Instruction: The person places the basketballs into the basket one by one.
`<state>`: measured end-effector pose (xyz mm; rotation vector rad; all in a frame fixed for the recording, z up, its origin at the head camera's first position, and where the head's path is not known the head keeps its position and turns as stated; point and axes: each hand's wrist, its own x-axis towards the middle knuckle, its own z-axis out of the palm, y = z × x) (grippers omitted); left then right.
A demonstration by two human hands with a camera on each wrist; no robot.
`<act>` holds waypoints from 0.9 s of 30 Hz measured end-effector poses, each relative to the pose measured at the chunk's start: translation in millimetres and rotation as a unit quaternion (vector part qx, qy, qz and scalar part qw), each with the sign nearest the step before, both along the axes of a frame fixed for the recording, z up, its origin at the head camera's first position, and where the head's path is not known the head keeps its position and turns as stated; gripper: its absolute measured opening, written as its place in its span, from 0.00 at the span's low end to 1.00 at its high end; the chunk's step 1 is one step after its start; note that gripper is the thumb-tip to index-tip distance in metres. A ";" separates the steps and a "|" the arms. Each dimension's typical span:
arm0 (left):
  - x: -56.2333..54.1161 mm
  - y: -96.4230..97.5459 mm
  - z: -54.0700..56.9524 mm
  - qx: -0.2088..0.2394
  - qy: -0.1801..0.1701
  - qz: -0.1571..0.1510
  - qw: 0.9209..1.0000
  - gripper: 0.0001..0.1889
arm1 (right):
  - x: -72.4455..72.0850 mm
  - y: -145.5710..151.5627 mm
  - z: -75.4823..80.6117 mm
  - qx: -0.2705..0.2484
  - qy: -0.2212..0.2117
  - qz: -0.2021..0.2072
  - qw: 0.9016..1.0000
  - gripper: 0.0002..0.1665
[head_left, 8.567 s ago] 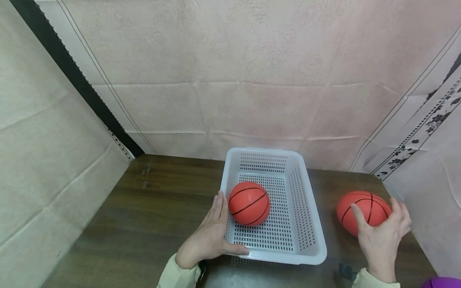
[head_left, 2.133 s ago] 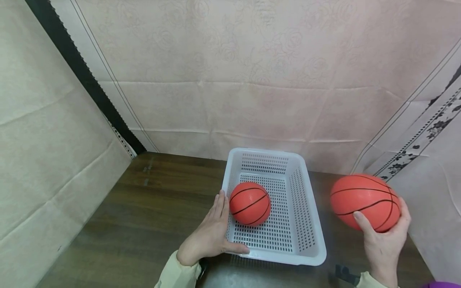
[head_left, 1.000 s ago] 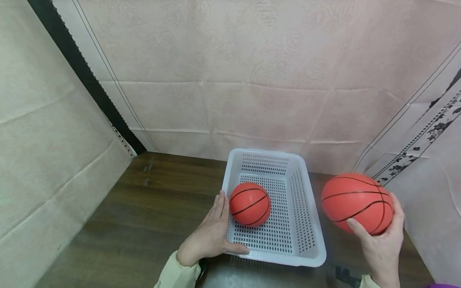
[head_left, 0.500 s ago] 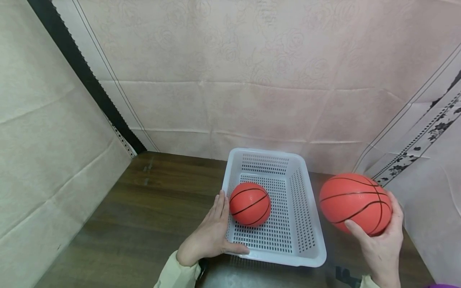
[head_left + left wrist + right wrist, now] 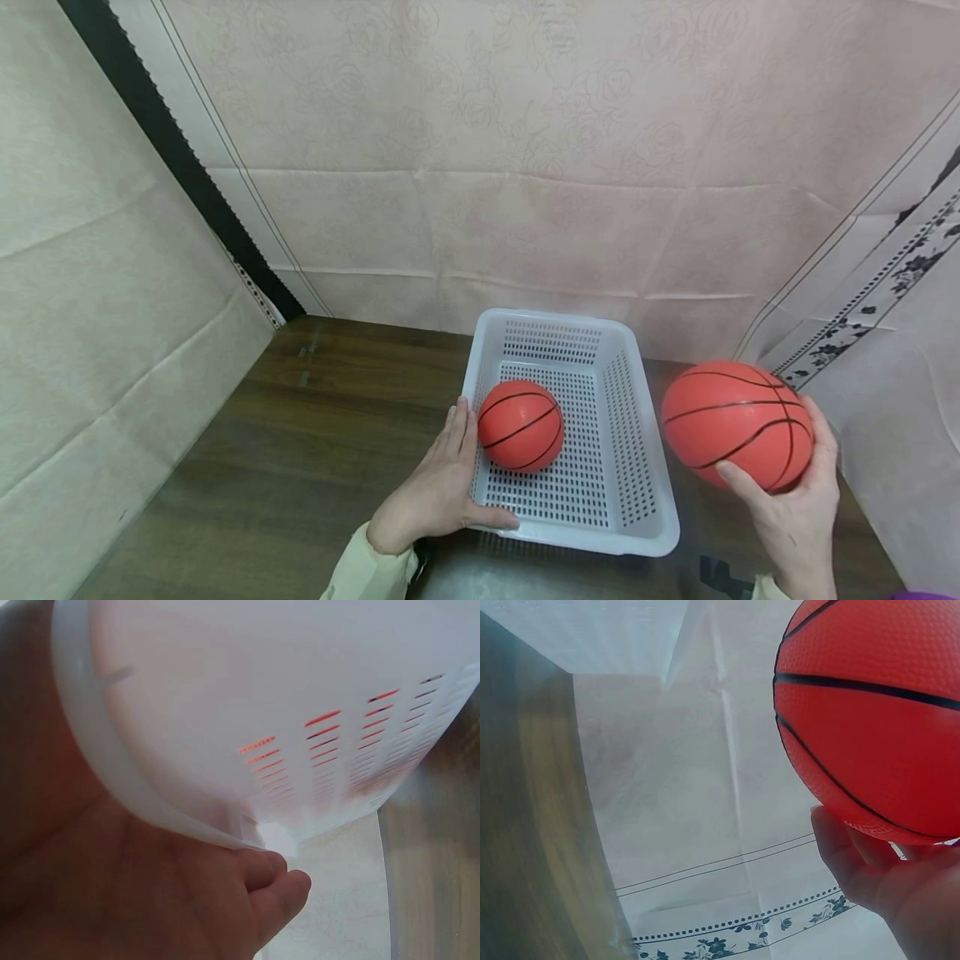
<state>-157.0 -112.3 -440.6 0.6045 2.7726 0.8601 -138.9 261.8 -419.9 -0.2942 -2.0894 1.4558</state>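
In the head view, my left hand [image 5: 438, 492] rests at the near left corner of a white plastic basket [image 5: 651, 450], its straight fingers along the left rim and its thumb on the near rim. Inside the basket, against the left side, sits a small orange-red basketball [image 5: 520, 426] with black lines. Red shows through the slots of the basket wall [image 5: 187, 690] in the left wrist view. My right hand [image 5: 798, 508] holds a second basketball [image 5: 735, 425], to the right of the basket, with the thumb on its near side. Fingers [image 5: 855, 844] support this ball [image 5: 877, 735] from below in the right wrist view.
The basket stands on a dark brown wooden table [image 5: 322, 467]. Pale cloth [image 5: 555, 233] hangs behind it and at both sides. A purple object [image 5: 911, 595] just shows at the bottom right corner, and a dark patch [image 5: 722, 575] lies by the right wrist.
The second basketball, low at the table's right side 8.6 seconds ago, has been raised in my right hand and then shifted slightly left. My left hand and the basket have barely moved.
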 end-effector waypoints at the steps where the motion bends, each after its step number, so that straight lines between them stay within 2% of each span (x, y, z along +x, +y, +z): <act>1: 0.0 0.0 -0.2 0.001 0.000 0.000 1.000 0.75 | 0.2 -0.2 0.1 0.000 0.000 0.000 1.000 0.63; 27: -0.7 0.2 -0.7 0.007 -0.009 0.002 1.000 0.75 | 2.8 -7.3 4.5 0.023 -0.010 0.015 1.000 0.65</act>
